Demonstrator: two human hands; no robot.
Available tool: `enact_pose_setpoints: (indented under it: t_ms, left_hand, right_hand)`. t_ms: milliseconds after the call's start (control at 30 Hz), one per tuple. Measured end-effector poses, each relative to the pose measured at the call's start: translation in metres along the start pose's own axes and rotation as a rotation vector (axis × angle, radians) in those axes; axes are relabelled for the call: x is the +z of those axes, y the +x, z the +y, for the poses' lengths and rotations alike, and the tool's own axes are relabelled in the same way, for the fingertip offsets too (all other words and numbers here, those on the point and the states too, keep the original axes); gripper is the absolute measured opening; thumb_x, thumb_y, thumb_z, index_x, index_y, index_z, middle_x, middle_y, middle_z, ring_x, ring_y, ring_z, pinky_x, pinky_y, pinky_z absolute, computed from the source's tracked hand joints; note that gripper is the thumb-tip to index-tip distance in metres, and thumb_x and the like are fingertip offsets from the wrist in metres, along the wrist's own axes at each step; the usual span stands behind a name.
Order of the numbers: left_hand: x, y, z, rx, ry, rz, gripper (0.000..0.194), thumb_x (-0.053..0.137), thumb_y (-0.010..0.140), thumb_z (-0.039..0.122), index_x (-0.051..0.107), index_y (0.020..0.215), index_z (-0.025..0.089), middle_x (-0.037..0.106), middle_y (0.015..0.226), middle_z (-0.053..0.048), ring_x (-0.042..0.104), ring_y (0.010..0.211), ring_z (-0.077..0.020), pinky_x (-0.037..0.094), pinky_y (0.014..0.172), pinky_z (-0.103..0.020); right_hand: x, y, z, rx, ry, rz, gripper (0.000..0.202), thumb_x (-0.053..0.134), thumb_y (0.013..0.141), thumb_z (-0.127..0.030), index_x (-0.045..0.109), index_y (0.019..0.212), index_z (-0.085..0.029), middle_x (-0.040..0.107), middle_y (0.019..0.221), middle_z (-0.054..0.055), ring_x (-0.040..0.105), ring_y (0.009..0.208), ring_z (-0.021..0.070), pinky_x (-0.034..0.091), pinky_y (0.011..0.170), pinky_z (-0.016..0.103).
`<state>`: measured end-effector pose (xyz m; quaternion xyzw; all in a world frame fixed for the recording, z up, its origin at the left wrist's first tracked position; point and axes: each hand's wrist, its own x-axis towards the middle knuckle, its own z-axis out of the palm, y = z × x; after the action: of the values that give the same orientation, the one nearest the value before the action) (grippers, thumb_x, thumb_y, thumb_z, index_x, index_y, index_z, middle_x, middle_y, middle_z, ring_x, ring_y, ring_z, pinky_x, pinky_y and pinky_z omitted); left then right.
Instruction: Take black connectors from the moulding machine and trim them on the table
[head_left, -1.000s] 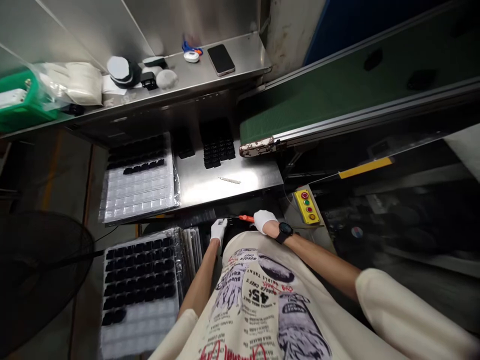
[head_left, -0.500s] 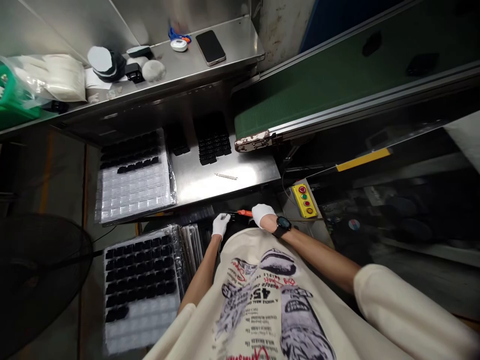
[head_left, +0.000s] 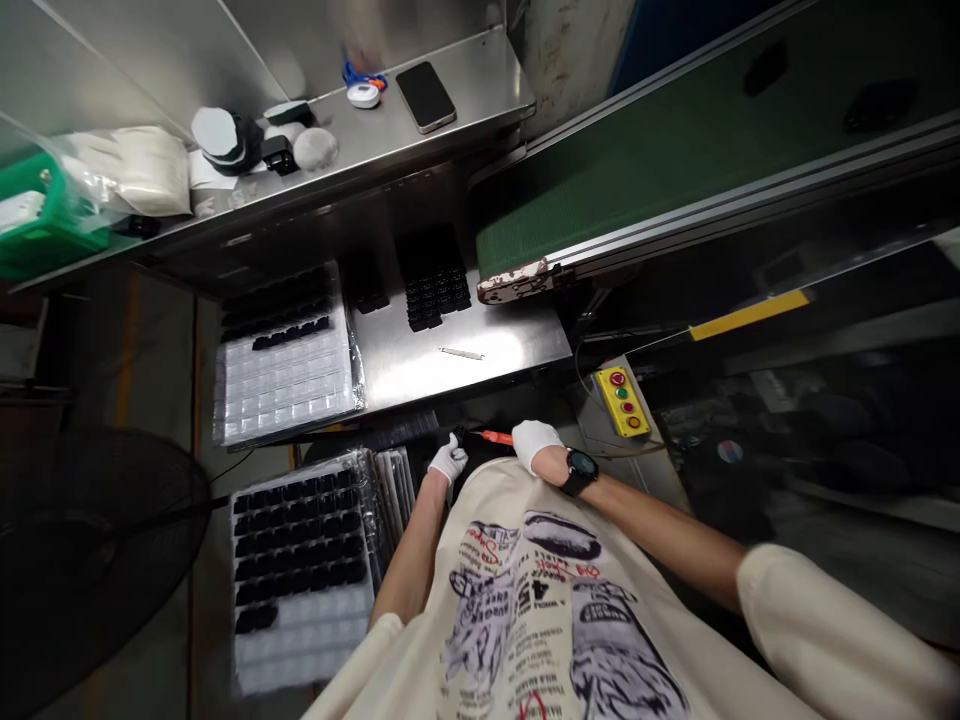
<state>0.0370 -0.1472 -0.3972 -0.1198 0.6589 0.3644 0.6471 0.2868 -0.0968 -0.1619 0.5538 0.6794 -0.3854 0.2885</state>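
Note:
My left hand (head_left: 448,461), in a white glove, is closed on a small black plastic part (head_left: 460,431) just in front of my shirt. My right hand (head_left: 535,442), gloved as well with a dark watch at the wrist, grips an orange-handled tool (head_left: 498,437). Its thin tip points left at the black part; whether the two touch is too small to tell. Left of my left arm, a clear tray (head_left: 300,640) carries rows of similar black parts. Another tray (head_left: 289,385) on the steel bench has black parts along its far side.
Stacked black parts (head_left: 437,290) and a thin pale tool (head_left: 461,353) lie on the steel bench (head_left: 405,375). A green conveyor (head_left: 600,195) comes in from the right, above a yellow button box (head_left: 622,402). The shelf holds a phone (head_left: 426,96). A fan (head_left: 97,560) stands at left.
The view has shifted slightly, so everything sits a little further right. My left hand has turned, lifting the black part into clearer sight, and the tool's thin tip now shows beside it.

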Motion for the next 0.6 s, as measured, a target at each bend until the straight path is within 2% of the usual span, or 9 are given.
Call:
enact_pose_setpoints:
  t_ms: [167, 300, 467, 600]
  left_hand:
    - [-0.01, -0.006, 0.003, -0.065, -0.107, -0.029, 0.023, 0.07, 0.11, 0.036, 0.071, 0.123, 0.017, 0.073, 0.109, -0.006, 0.068, 0.081, -0.0132, 0.062, 0.069, -0.026]
    - [-0.008, -0.009, 0.001, -0.065, -0.099, -0.055, 0.021, 0.069, 0.111, 0.036, 0.071, 0.117, 0.016, 0.071, 0.1, -0.003, 0.063, 0.071, -0.0102, 0.057, 0.061, -0.022]
    - [-0.004, -0.013, -0.006, 0.006, -0.007, -0.078, 0.02, 0.069, 0.111, 0.035, 0.07, 0.113, 0.015, 0.068, 0.092, 0.0, 0.058, 0.065, -0.0082, 0.052, 0.056, -0.02]
    - [-0.009, -0.021, -0.014, 0.119, 0.107, -0.097, 0.022, 0.071, 0.109, 0.036, 0.069, 0.112, 0.014, 0.065, 0.088, 0.002, 0.055, 0.061, -0.0073, 0.049, 0.053, -0.019]
  right_hand:
    - [-0.002, -0.01, -0.002, -0.025, 0.032, -0.004, 0.036, 0.06, 0.104, -0.011, 0.083, 0.131, -0.006, 0.079, 0.127, 0.031, 0.08, 0.123, 0.0372, 0.063, 0.101, 0.04]
    - [-0.003, -0.014, -0.004, -0.024, 0.047, -0.005, 0.036, 0.063, 0.101, -0.01, 0.084, 0.129, -0.007, 0.08, 0.126, 0.031, 0.081, 0.121, 0.0375, 0.064, 0.1, 0.04]
    - [-0.006, -0.016, -0.005, -0.006, 0.037, 0.021, 0.038, 0.058, 0.102, -0.006, 0.083, 0.131, -0.005, 0.08, 0.126, 0.031, 0.08, 0.123, 0.0391, 0.063, 0.103, 0.043]
    - [-0.011, -0.021, -0.003, -0.01, 0.032, 0.017, 0.038, 0.059, 0.101, -0.006, 0.083, 0.13, -0.004, 0.08, 0.125, 0.031, 0.08, 0.123, 0.0385, 0.063, 0.103, 0.041]
